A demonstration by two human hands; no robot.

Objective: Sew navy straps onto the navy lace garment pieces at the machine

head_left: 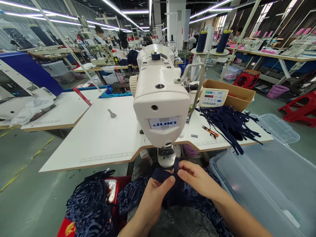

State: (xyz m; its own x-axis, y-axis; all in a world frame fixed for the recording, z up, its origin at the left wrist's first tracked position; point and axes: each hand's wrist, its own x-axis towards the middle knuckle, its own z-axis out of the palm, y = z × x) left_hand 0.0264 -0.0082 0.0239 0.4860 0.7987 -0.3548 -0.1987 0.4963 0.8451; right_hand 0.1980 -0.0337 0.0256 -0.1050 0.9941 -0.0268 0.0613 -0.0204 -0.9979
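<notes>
Your left hand (152, 198) angled up and inward, thumb pinching navy fabric (160, 174); your right hand (196, 178) slanting in opposite, fingertips closed on narrow navy strip (176, 165). Both just in front of sewing machine (160, 95).

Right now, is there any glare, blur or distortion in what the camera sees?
Head view, top: the ceiling lights glare near-white; head view, centre: the machine shows soft highlights, while the left hand and right hand look fairly sharp, the navy cloth too dark for much detail; head view, right: the bin seems stretched toward the corner.
</notes>
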